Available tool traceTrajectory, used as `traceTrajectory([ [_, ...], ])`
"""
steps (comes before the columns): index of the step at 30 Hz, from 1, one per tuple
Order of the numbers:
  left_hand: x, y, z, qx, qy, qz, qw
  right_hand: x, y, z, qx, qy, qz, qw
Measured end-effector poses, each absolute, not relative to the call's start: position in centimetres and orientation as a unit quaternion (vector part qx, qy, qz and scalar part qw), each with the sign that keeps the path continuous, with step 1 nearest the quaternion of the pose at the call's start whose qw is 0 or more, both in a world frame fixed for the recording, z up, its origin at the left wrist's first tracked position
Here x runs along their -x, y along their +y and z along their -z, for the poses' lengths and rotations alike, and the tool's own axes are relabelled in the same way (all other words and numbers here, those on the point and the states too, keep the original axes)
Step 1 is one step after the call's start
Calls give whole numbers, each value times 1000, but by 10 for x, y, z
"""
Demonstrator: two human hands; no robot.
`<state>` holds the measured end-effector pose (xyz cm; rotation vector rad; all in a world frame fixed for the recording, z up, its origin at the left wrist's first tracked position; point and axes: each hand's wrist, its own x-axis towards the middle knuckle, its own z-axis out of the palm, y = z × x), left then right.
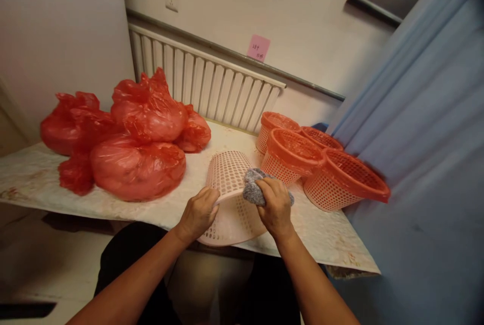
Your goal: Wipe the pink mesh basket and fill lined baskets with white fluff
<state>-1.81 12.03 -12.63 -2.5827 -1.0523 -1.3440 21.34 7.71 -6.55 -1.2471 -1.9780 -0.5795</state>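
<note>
A pale pink perforated plastic basket (pixel 229 171) lies tilted at the table's front edge, its open mouth toward me. My left hand (pixel 199 213) is closed around the left part of its rim. In my right hand (pixel 275 205) is a bunched grey cloth (pixel 254 187), pressed against the rim on the right side. The fingertips of my right hand are partly hidden in the cloth.
Several baskets lined with red bags (pixel 295 156) stand at the right, beside a blue curtain (pixel 423 163). Stuffed red plastic bags (pixel 138 166) are piled on the left of the covered table (pixel 321 236). A white radiator (pixel 204 77) is behind.
</note>
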Motion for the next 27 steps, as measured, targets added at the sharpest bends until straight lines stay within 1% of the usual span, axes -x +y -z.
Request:
traceTrajectory([
  [6,22,120,130,829,-329,451,20,-254,80,111,555,-649,179,488],
  [10,25,120,135,822,-329,464,24,-267,74,168,668,-482,80,561],
  [13,30,119,141,815,-327,478,21,-263,66,215,728,-361,2,583],
  [16,38,117,149,800,-336,497,8,-254,62,238,740,-329,-19,586],
  [19,49,114,161,763,-400,507,-35,-252,68,222,724,-362,-24,587],
  [21,54,113,168,737,-461,488,-76,-254,75,193,702,-401,4,588],
  [23,55,114,172,720,-505,464,-105,-256,82,156,671,-462,64,576],
  [24,53,114,172,713,-516,462,-107,-255,84,137,653,-506,93,555],
  [27,43,117,159,706,-500,497,-71,-245,89,86,611,-632,172,444],
])
